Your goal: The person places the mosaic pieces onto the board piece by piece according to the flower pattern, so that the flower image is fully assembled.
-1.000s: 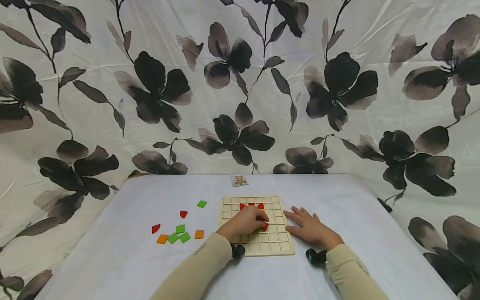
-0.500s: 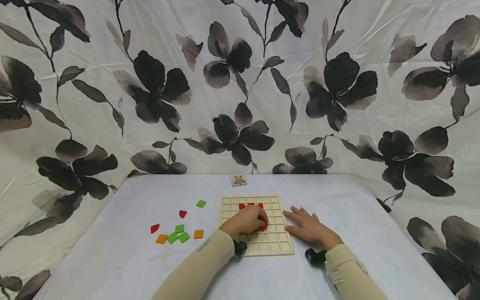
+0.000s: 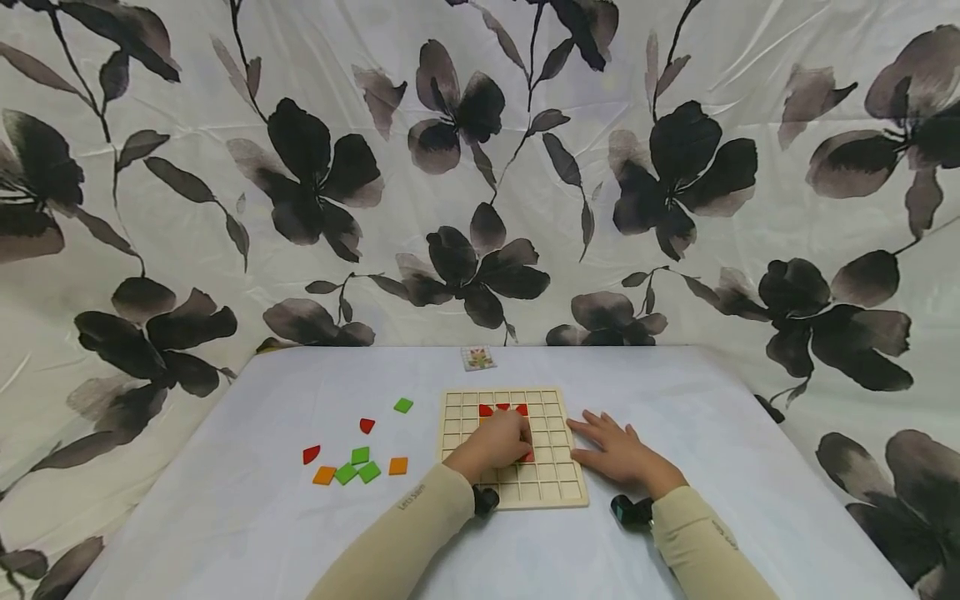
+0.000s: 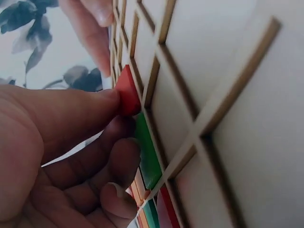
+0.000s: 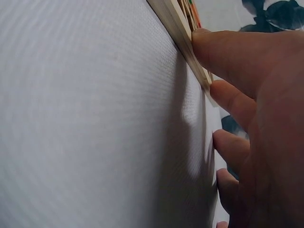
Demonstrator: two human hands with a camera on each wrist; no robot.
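My left hand [image 3: 491,442] reaches over a wooden grid board [image 3: 551,493] and pinches a red tile [image 4: 127,92] at one of its cells. In the left wrist view the thumb lies on the tile's face, and its lower edge is right at the grid bars. A green tile [image 4: 149,154] sits in a neighbouring cell under the curled fingers. Several red tiles [image 3: 502,408] fill cells near the board's far side; others are hidden by the hand. My right hand [image 3: 617,452] lies with spread fingers, thumb and index touching the board's right edge.
Loose tiles lie left of the board: several green ones [image 3: 361,455], an orange tile [image 3: 398,466], another orange tile [image 3: 324,476] and two red ones [image 3: 311,454]. A small patterned card [image 3: 478,358] lies at the table's far edge. Floral cloth [image 3: 480,275] hangs behind.
My left hand has turned slightly, its fingertips drawing a little to the left over the red tile's cell. The right hand and the loose tiles stay put.
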